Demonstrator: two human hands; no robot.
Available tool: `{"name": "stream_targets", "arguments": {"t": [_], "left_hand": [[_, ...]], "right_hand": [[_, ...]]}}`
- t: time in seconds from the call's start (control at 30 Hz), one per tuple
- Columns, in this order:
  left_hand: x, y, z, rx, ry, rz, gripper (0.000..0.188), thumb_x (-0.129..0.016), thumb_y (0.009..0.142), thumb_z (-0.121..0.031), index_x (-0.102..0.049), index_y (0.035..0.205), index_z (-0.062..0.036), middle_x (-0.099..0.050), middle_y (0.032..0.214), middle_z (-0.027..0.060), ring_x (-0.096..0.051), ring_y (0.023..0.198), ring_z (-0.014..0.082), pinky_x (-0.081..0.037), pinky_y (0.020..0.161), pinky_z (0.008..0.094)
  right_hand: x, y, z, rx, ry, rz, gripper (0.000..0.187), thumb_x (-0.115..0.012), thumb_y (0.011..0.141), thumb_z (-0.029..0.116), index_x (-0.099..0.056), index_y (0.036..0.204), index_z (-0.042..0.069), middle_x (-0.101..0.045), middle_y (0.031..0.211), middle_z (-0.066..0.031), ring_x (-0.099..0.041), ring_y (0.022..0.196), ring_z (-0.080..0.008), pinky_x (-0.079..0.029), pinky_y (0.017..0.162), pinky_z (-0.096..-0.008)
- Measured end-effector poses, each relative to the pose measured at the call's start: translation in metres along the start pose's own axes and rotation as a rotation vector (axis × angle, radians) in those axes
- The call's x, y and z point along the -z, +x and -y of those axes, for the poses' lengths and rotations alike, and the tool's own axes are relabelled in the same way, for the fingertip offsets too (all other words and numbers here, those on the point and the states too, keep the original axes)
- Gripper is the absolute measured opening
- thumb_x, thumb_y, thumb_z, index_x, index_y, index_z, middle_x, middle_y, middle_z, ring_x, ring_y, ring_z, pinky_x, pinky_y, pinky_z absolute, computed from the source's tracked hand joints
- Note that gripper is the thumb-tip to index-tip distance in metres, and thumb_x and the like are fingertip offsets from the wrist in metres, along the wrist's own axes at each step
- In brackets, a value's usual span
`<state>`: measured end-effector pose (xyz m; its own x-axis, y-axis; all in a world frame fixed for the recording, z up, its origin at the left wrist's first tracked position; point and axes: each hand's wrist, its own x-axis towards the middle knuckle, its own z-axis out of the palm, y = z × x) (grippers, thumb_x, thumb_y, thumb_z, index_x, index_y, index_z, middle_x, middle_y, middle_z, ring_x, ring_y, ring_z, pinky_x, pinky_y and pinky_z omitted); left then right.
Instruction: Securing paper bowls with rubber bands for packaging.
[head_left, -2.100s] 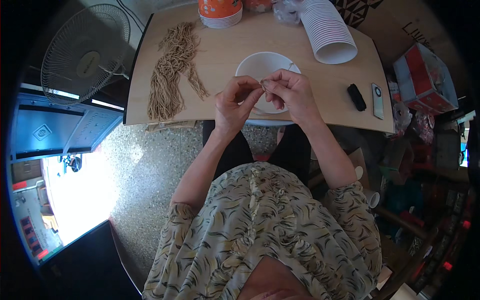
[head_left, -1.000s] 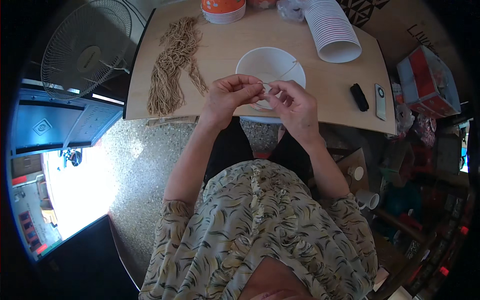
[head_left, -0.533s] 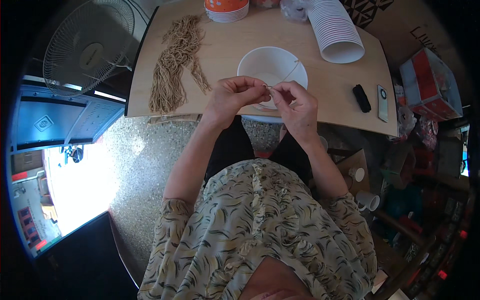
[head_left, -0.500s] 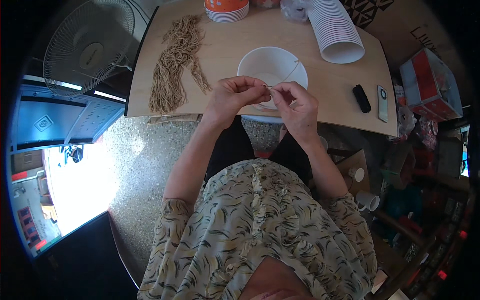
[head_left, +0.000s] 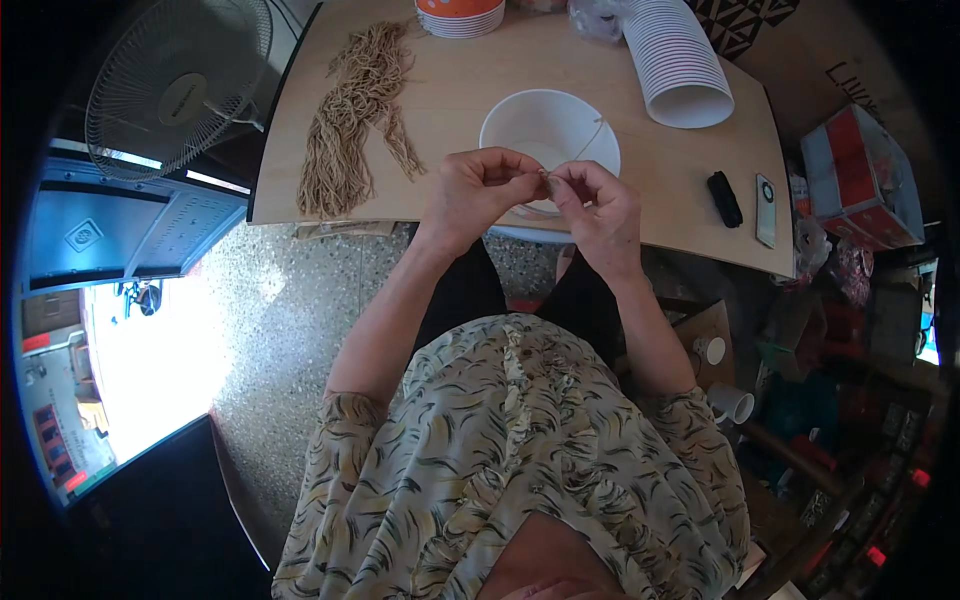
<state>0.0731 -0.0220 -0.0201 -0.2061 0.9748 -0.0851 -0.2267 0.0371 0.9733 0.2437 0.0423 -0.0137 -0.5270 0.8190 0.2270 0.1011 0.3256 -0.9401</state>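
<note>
A white paper bucket (head_left: pixel 535 113) stands open at the near edge of the table, its mouth facing up. A thin tan string (head_left: pixel 586 143) runs across its opening from the far right rim to my fingertips. My left hand (head_left: pixel 478 195) is closed in a pinch on the string, in front of the bucket. Right against it, my right hand (head_left: pixel 602 212) pinches the same string, thumb and forefinger pressed together. The fingertips hide how the string is looped there. To the left lies a loose bundle of tan strings (head_left: pixel 345 135) on the table.
A stack of nested white buckets (head_left: pixel 685 70) lies at the back right of the table (head_left: pixel 440 60). Orange-patterned buckets (head_left: pixel 460 15) stand at the back. A black object (head_left: pixel 724 199) and a phone (head_left: pixel 766 210) lie at the right. A fan (head_left: pixel 180 90) stands left.
Both hands stay together in front of the bucket, with only small finger shifts on the string. The whole view has moved slightly.
</note>
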Motion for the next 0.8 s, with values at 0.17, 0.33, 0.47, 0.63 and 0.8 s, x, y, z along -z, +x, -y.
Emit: {"name": "stream_targets", "arguments": {"t": [0.17, 0.33, 0.47, 0.63, 0.8], "left_hand": [[-0.001, 0.0, 0.002, 0.007, -0.063, 0.001, 0.016, -0.068, 0.09, -0.003, -0.068, 0.103, 0.0069, -0.073, 0.092, 0.0113, -0.071, 0.087, 0.015, -0.057, 0.08, 0.0255], [-0.006, 0.0, 0.005, -0.041, 0.003, -0.032, 0.016, -0.069, 0.09, -0.004, -0.068, 0.101, 0.0067, -0.073, 0.092, 0.0108, -0.071, 0.086, 0.0145, -0.057, 0.079, 0.0253], [-0.009, -0.002, 0.006, -0.052, 0.044, -0.051, 0.015, -0.07, 0.089, -0.005, -0.069, 0.1, 0.006, -0.074, 0.092, 0.0099, -0.071, 0.086, 0.0134, -0.057, 0.079, 0.0254], [-0.009, -0.005, 0.001, -0.055, 0.064, -0.027, 0.015, -0.072, 0.088, -0.004, -0.07, 0.099, 0.0059, -0.074, 0.092, 0.0099, -0.071, 0.086, 0.0131, -0.057, 0.08, 0.0253], [-0.006, -0.005, 0.001, -0.073, 0.064, 0.007, 0.015, -0.071, 0.088, -0.003, -0.07, 0.1, 0.0061, -0.074, 0.092, 0.0103, -0.071, 0.087, 0.0131, -0.057, 0.08, 0.0252]], "right_hand": [[-0.001, -0.001, -0.001, 0.01, 0.003, -0.018, 0.007, -0.066, 0.092, 0.002, -0.066, 0.096, -0.004, -0.067, 0.08, -0.002, -0.061, 0.07, -0.0068, -0.05, 0.066, -0.0227], [0.001, 0.003, -0.005, -0.075, 0.107, 0.002, 0.008, -0.066, 0.093, 0.004, -0.066, 0.095, -0.004, -0.068, 0.081, -0.0025, -0.063, 0.073, -0.0064, -0.051, 0.066, -0.0222], [0.003, 0.007, -0.004, -0.178, 0.181, 0.028, 0.01, -0.066, 0.093, 0.005, -0.067, 0.095, -0.004, -0.069, 0.082, -0.0033, -0.064, 0.074, -0.0063, -0.051, 0.066, -0.0212], [0.006, 0.007, -0.003, -0.264, 0.243, 0.035, 0.01, -0.066, 0.094, 0.009, -0.068, 0.094, -0.001, -0.064, 0.076, -0.0001, -0.055, 0.066, -0.0051, -0.046, 0.063, -0.0195], [0.009, 0.007, -0.002, -0.297, 0.306, 0.068, 0.011, -0.067, 0.094, 0.011, -0.068, 0.093, 0.0, -0.063, 0.076, -0.0001, -0.055, 0.066, -0.0052, -0.045, 0.062, -0.0195]]}}
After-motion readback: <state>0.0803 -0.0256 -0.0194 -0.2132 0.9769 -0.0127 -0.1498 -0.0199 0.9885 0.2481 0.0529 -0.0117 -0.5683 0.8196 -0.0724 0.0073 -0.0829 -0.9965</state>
